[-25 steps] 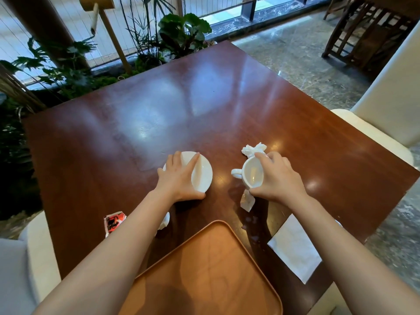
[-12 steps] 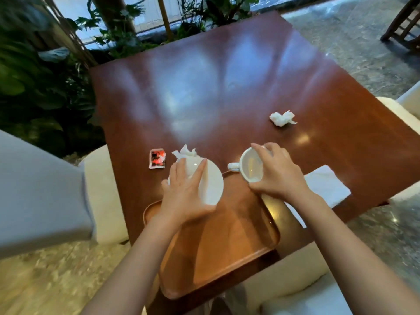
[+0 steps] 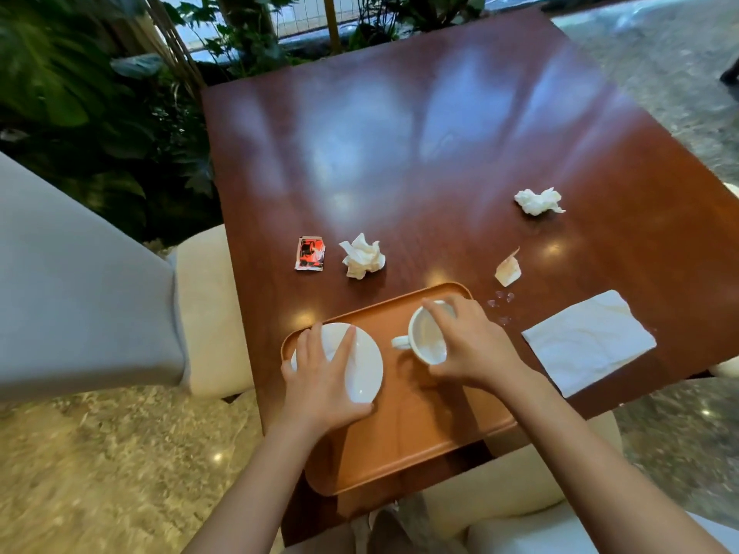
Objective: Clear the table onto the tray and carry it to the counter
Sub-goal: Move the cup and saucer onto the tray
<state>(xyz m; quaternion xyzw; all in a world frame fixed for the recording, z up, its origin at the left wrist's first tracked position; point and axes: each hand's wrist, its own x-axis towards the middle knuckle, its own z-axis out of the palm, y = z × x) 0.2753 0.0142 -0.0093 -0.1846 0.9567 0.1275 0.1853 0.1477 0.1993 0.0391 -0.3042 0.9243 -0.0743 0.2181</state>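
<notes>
An orange tray (image 3: 412, 441) lies at the near edge of the dark wooden table (image 3: 420, 145). My left hand (image 3: 320, 377) grips a white saucer (image 3: 366, 365) over the tray's left end. My right hand (image 3: 468, 341) holds a white cup (image 3: 426, 339) by its rim over the tray's far right part, handle pointing left. Whether either piece touches the tray I cannot tell. On the table lie two crumpled tissues (image 3: 363, 256) (image 3: 538, 201), a red and black sachet (image 3: 310, 253), a torn paper scrap (image 3: 508, 269) and a flat white napkin (image 3: 588, 341).
A few water drops (image 3: 502, 303) sit right of the tray. A grey and cream chair (image 3: 92, 297) stands at the left, a cream seat (image 3: 520, 485) below the tray, another chair edge at far right. Plants (image 3: 100, 94) fill the back left. Stone floor surrounds the table.
Both hands carried the saucer and cup from the table towards me, over the tray. The view pulled back, showing the tissue and sachet that my left arm hid.
</notes>
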